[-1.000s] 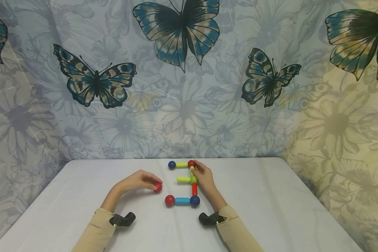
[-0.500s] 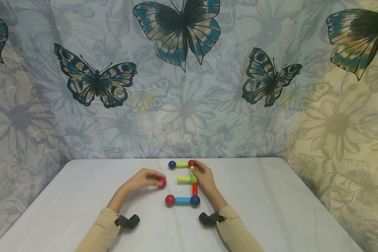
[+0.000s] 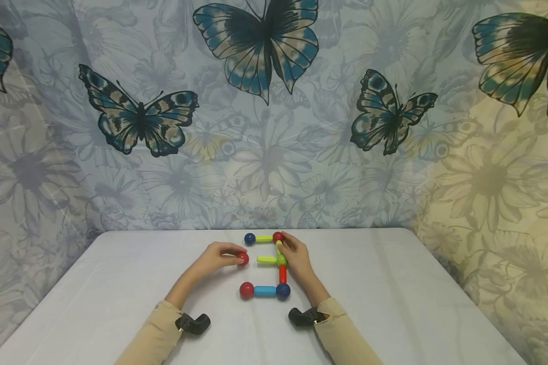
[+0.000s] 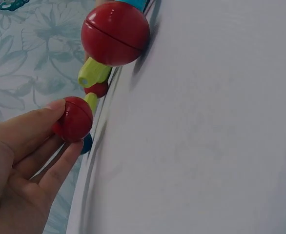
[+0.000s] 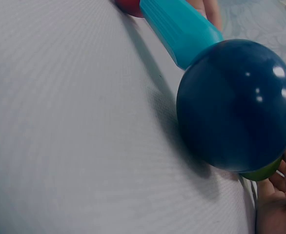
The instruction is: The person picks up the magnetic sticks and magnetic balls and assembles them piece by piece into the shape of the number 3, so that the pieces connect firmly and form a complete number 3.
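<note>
My left hand (image 3: 219, 257) pinches a red ball (image 4: 73, 119) between thumb and fingertips, just left of the free end of the middle lime rod (image 3: 267, 260). That rod joins a green ball (image 3: 281, 260) in an E-like figure of rods and balls, its open side facing left. My right hand (image 3: 299, 257) holds the figure's upright lime rod (image 3: 279, 245) from the right, beside the green ball. Below runs a red rod (image 3: 282, 274) to a dark blue ball (image 3: 282, 291), then a light blue rod (image 3: 265, 291) ending in another red ball (image 3: 246, 290).
Along the figure's top, a lime rod (image 3: 264, 238) links a red ball (image 3: 277, 236) and a small dark blue ball (image 3: 249, 239). The white table (image 3: 392, 294) ends at a butterfly-patterned cloth (image 3: 274, 167) close behind. Black wrist devices (image 3: 193, 323) sit at both sleeves.
My left hand has carried its red ball to the right and farther back, up close to the middle lime rod's end. My right hand and the figure stay in place.
</note>
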### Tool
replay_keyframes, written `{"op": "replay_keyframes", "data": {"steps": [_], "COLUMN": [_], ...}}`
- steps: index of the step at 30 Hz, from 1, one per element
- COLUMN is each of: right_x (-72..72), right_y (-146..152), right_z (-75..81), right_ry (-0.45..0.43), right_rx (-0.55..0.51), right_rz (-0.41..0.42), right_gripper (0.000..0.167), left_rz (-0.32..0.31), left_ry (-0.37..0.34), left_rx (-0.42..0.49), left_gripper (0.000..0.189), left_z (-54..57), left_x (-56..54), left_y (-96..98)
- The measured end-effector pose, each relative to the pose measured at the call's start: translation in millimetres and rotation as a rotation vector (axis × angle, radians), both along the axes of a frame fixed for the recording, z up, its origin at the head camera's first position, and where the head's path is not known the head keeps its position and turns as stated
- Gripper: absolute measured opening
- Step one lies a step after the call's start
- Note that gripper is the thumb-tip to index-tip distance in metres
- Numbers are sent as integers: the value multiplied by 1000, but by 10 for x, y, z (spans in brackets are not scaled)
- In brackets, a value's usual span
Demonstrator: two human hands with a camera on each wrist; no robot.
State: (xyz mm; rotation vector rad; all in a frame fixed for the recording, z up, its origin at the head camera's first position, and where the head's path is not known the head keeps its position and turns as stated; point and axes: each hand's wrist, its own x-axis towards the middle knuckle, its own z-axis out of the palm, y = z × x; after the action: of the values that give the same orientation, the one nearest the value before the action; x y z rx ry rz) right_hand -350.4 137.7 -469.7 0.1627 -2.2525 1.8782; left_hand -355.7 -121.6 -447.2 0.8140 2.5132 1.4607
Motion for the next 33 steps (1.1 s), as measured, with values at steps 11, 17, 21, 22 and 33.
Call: {"op": "replay_keyframes", "data": {"steps": [11, 17, 21, 22, 33], "right_x": [-81, -78, -66, -62, -56], "right_y": [11, 6, 6, 7, 14], "right_z": [-101, -98, -87, -83, -77], "right_ry": [-25, -29, -22, -15, -7], "right_rx": [-29, -16, 1, 5, -2], "right_rz": [-2, -10, -6, -2, 5], "right_gripper": [46, 46, 46, 46, 47], "left_rz": [2, 7, 7, 9, 4], "left_ry": [-21, -13, -5, -4, 11], "left_rx": [32, 17, 5, 2, -7], "left_gripper": [33, 32, 31, 31, 32], "left_z": [-3, -14, -27, -29, -60], "left_x": [-9, -14, -20, -20, -24], "left_y": [142, 178, 187, 190, 171]}}
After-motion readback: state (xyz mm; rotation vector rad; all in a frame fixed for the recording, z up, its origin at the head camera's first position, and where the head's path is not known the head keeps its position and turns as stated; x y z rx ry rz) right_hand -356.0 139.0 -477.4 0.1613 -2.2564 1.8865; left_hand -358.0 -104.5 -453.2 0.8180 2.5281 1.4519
